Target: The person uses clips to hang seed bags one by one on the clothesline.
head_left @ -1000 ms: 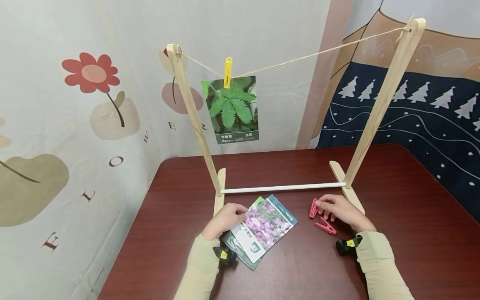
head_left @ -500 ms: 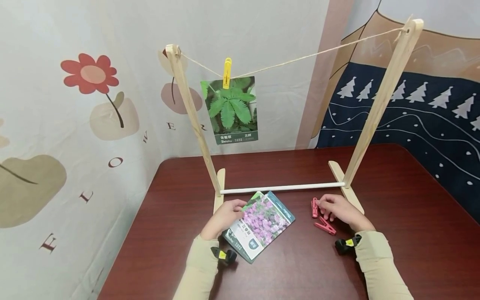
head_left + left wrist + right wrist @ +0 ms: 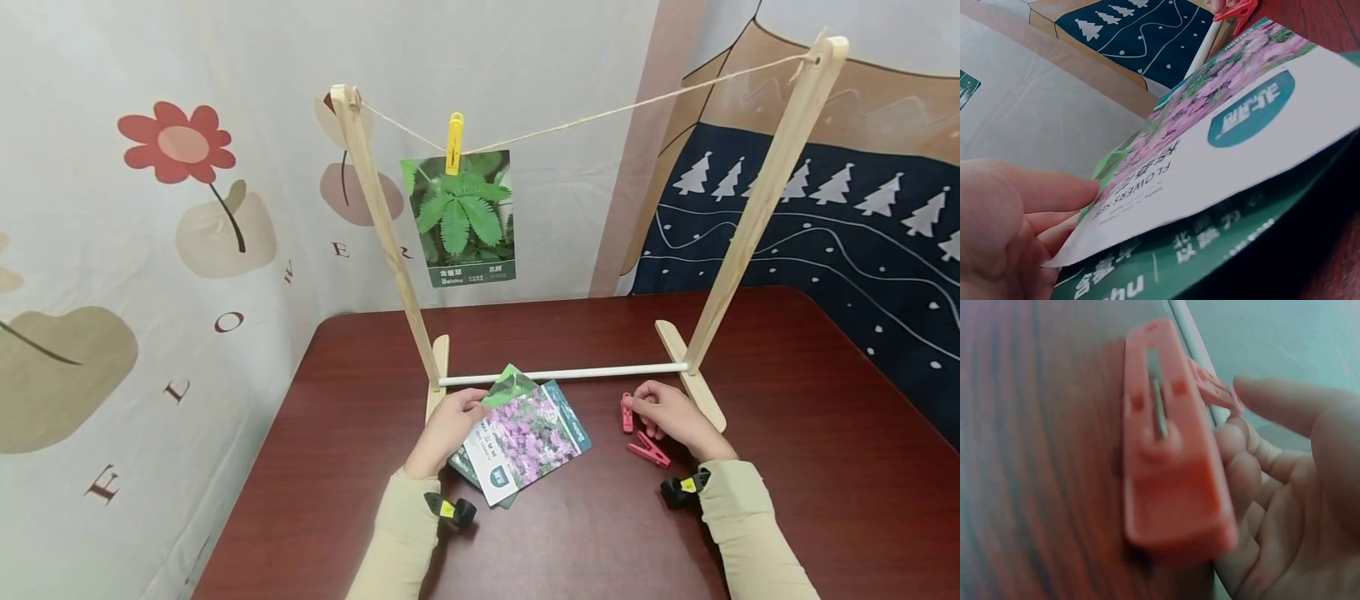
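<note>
My left hand (image 3: 448, 427) pinches the left edge of a seed packet with pink flowers (image 3: 525, 437). Beneath it lies a green seed packet (image 3: 512, 385), mostly covered; in the left wrist view a gap shows between the two. My right hand (image 3: 670, 418) has thumb and fingertips at the end of a red clothespin (image 3: 627, 413), pinching it, as the right wrist view shows. A second red clothespin (image 3: 1169, 444) lies on the table close beside those fingers. From a string hangs another seed packet (image 3: 467, 221) with green leaves, held by a yellow clothespin (image 3: 454, 143).
A wooden frame with a left post (image 3: 388, 233) and right post (image 3: 765, 204) stands on the dark red table (image 3: 585, 533). The string (image 3: 637, 106) runs between the post tops. A white rod (image 3: 570, 374) joins the feet low down. Printed cloth (image 3: 255, 50) hangs behind.
The left hand has moved slightly up, and the packets have turned and slid toward the white rod, baring more of the green one. The right hand and its clothespin have shifted slightly.
</note>
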### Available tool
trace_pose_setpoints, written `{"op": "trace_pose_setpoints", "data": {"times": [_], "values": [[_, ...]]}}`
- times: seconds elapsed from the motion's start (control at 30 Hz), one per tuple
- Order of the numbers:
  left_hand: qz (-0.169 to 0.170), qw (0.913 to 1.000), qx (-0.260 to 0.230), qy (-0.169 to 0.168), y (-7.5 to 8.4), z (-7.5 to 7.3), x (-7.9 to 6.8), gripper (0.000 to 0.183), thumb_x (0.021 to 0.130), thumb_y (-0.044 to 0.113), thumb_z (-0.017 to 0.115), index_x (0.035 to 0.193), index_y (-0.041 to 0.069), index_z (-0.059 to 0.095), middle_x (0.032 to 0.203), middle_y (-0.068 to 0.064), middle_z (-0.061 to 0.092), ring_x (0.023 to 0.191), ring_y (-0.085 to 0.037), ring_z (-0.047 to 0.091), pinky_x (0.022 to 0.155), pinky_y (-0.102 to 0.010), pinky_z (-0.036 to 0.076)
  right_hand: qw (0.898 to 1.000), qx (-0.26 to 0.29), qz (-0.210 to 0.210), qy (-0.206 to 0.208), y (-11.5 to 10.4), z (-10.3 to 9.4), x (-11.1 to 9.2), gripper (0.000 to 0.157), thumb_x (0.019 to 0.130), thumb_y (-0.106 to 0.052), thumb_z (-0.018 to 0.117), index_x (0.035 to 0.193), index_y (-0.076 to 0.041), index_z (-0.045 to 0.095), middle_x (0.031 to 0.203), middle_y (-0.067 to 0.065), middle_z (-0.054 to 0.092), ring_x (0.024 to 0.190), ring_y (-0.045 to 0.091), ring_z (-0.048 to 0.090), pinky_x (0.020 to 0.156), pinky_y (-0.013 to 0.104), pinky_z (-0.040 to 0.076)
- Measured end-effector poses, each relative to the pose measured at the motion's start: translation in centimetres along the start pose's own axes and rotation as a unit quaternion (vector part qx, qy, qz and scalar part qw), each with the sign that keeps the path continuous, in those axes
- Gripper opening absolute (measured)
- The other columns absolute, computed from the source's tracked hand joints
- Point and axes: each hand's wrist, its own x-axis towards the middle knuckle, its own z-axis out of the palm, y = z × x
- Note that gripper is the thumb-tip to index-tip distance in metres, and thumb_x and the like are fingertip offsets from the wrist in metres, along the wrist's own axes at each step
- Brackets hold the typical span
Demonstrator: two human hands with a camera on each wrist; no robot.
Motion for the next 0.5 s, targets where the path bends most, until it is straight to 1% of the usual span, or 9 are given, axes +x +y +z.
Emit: {"op": "trace_pose_setpoints", "data": {"times": [0.17,0.27,0.37,0.5], "values": [[0.007,0.9992,0.006,0.039,0.0,-0.3,0.0,0.021,0.088,0.014,0.054,0.105,0.009,0.065,0.091,-0.002,0.066,0.079,-0.013,0.057,0.071,-0.029,0.044,1.000,0.006,-0.016,0.000,0.0,0.3,0.2,0.036,0.084,-0.032,0.061,0.104,-0.003,0.054,0.059,0.006,0.049,0.047,0.017,0.049,0.046,0.032,0.045],[0.009,0.9986,0.012,0.050,-0.1,-0.5,0.0,0.020,0.087,0.013,0.055,0.104,0.009,0.065,0.089,-0.002,0.066,0.079,-0.014,0.057,0.072,-0.030,0.044,1.000,0.010,-0.024,-0.013,0.2,0.2,0.2,0.036,0.086,-0.030,0.059,0.110,-0.004,0.056,0.064,0.008,0.052,0.049,0.018,0.050,0.047,0.032,0.045],[0.004,0.9977,0.015,0.066,-0.1,-0.7,0.0,0.020,0.086,0.012,0.056,0.104,0.010,0.065,0.087,-0.002,0.066,0.078,-0.014,0.057,0.072,-0.031,0.043,1.000,0.017,-0.017,-0.017,0.4,0.0,0.1,0.033,0.087,-0.029,0.058,0.109,-0.004,0.058,0.066,0.010,0.054,0.052,0.018,0.052,0.048,0.031,0.046],[0.002,0.9946,0.026,0.101,-0.1,-1.2,0.2,0.021,0.084,0.012,0.055,0.103,0.010,0.064,0.081,-0.001,0.064,0.075,-0.014,0.054,0.071,-0.030,0.041,0.999,0.029,-0.004,-0.018,0.5,-0.3,0.0,0.034,0.086,-0.030,0.058,0.105,-0.002,0.056,0.071,0.010,0.056,0.055,0.019,0.053,0.049,0.031,0.045]]}}
